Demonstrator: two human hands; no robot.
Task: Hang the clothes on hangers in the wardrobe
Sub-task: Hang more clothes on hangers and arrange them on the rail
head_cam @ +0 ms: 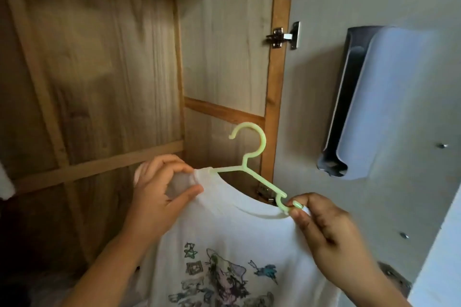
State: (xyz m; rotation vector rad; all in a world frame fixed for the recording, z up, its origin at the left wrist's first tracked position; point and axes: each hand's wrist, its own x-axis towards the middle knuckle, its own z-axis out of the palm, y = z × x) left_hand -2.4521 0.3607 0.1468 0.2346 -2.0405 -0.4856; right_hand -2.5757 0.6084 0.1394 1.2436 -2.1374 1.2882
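before wardrobe (99,57): left hand (159,189) pinches shirt (224,232) shoulder; right hand (324,229) pinches hanger (252,172) end.

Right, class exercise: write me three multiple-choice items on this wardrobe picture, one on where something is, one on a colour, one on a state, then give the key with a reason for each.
1. Where is the metal door hinge?
A. above and right of the hanger hook
B. below the T-shirt print
C. at the left edge of the picture

2. What colour is the plastic hanger?
A. black
B. pale green
C. red

3. What state is the white printed T-shirt in?
A. folded on a shelf
B. partly threaded on the hanger
C. lying on the floor

Key: 1 A, the hinge sits on the wooden frame, higher and further right than the hook. 2 B, hook and arms are pale green. 3 B, one hanger arm is under the collar by the left hand, while the other arm's end is bare, pinched by the right hand.
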